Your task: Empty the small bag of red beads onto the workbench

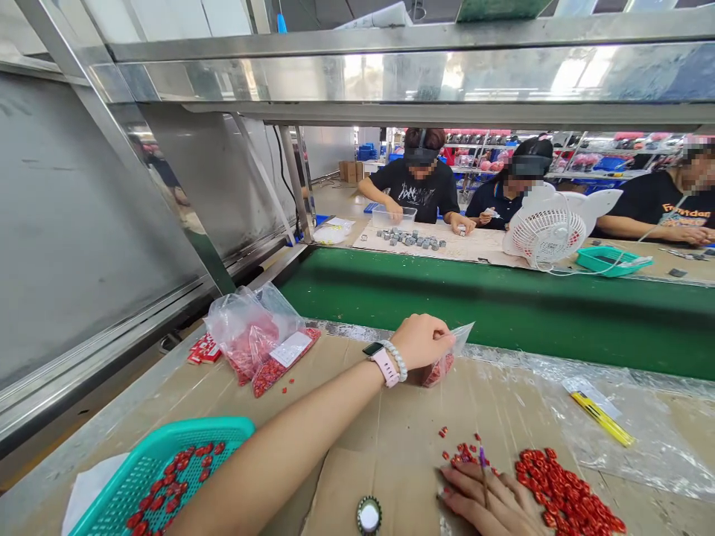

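Observation:
My left hand (pixel 421 342), wearing a watch and a bead bracelet, pinches the top of a small clear plastic bag (pixel 439 370) with red pieces inside. The bag stands on the cardboard-covered table near the green belt. At lower right, my right hand (pixel 491 500) lies palm down, fingers stretched forward. A thin purple-tipped stick (pixel 482 458) is tucked between its fingers. Small red pieces (pixel 463 454) lie at its fingertips, and a larger heap of red pieces (pixel 564 491) is just to its right. The palm and whatever lies beneath it are hidden.
A green basket (pixel 223 426) with red pieces stands at lower left, larger filled bags (pixel 262 335) behind it. A round bottle-cap-like thing (pixel 369 515) lies in front. Right, a yellow cutter (pixel 603 419) lies on plastic. Beyond the green belt (pixel 447 290), co-workers sit near a white fan (pixel 550 223).

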`<state>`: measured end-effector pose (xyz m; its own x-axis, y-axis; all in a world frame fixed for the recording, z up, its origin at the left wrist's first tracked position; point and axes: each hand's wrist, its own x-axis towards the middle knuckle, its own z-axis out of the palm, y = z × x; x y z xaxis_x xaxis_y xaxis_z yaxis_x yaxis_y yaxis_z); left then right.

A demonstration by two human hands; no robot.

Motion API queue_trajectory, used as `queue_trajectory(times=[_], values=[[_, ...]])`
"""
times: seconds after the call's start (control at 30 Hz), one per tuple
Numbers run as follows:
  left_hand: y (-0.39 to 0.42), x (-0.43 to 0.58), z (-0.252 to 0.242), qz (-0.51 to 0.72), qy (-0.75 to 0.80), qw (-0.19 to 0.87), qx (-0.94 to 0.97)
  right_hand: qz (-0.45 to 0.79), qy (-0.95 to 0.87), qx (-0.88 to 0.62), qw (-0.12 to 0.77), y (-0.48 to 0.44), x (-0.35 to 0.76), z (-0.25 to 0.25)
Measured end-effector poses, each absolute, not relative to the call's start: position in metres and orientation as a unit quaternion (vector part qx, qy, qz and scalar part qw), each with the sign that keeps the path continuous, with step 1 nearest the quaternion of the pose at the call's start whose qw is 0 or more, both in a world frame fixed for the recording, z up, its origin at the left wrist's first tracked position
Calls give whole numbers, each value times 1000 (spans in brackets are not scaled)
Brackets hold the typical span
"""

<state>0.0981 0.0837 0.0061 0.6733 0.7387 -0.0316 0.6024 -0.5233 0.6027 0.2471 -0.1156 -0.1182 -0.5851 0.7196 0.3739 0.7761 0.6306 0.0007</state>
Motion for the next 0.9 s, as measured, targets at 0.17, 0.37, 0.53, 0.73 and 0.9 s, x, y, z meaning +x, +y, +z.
queue_trajectory(times=[0.17,0.37,0.53,0.73,0.9], values=[[77,102,9,107,386,280,873,-179,-882,-403,168,-104,243,-109],[76,99,8,107,397,265,872,-206,-880,-396,164,-98,243,-102],[72,98,6,115,396,258,874,-196,-903,-351,154,-93,232,-114],[67,99,7,133,396,259,871,-162,-885,-402,169,-81,238,-116],[67,95,9,145,400,257,867,-117,-881,-410,203,-67,228,-118]])
